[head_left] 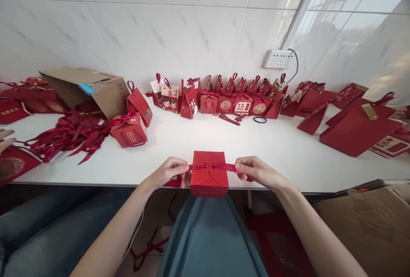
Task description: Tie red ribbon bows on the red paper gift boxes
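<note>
A small red gift box (209, 179) stands at the front edge of the white table, its top flaps folded together. Dark red ribbon (229, 167) crosses its top and is drawn into a knot in the middle. To the left of the box, my left hand (174, 170) is closed on one end of the ribbon, thumb against fingers. On the right, my right hand (253, 169) pinches the other end. Both ends are stretched out sideways, roughly level with the box top. A length of ribbon hangs beneath my left hand.
Several red gift boxes (226, 103) line the wall. A ribbon heap (73, 134), another box (130, 131) and an open carton (92, 85) lie left. Flat-sided red boxes (355, 127) stand right. Another person's hand (5, 139) shows at far left. A large carton (368, 221) is at lower right.
</note>
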Tool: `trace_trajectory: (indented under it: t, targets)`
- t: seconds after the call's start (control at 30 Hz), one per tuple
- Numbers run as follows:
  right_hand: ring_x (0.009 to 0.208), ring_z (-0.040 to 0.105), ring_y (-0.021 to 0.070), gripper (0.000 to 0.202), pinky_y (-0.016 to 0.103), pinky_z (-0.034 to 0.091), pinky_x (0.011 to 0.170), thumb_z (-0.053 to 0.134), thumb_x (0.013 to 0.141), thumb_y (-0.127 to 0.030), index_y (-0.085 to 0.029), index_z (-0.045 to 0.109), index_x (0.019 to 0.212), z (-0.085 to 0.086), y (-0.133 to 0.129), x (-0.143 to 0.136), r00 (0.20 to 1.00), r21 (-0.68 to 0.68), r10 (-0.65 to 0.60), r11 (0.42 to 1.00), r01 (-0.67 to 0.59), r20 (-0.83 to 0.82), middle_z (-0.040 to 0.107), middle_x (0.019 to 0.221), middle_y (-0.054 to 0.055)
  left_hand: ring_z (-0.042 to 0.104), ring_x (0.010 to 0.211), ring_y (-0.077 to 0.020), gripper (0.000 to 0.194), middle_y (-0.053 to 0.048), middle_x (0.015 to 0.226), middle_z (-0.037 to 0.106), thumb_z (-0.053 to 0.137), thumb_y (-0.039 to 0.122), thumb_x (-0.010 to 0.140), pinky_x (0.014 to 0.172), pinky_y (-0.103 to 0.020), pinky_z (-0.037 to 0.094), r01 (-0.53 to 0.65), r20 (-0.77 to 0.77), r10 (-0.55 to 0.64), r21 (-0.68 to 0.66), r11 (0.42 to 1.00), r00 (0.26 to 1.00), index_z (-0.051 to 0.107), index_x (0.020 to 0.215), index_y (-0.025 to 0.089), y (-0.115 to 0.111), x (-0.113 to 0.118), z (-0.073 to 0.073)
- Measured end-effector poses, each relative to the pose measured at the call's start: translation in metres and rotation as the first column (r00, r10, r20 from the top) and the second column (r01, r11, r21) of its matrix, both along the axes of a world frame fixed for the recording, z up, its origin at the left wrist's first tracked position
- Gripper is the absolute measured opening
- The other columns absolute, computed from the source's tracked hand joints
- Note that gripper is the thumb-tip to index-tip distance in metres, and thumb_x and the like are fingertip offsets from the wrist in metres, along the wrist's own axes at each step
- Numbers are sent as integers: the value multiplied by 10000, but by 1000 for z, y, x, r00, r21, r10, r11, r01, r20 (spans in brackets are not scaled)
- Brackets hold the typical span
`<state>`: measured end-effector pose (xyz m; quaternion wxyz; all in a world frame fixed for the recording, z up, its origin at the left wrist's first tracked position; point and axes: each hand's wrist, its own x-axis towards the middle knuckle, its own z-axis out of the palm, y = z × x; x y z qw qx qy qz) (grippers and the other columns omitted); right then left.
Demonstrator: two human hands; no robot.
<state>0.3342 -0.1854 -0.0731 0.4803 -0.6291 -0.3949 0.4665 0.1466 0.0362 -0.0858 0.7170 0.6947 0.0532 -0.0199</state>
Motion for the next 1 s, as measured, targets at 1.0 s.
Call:
trace_trajectory:
  t: [1.0]
  targets:
    - [762,658,168,136,288,477,718,571,772,-235,-214,590,905,12,57,-55,887,409,-363,883,229,286,713,815,0,564,737,-141,193,-11,881,591,413,223,918,648,-253,404,-163,199,-139,958,235,970,600,879,191,-33,8,99]
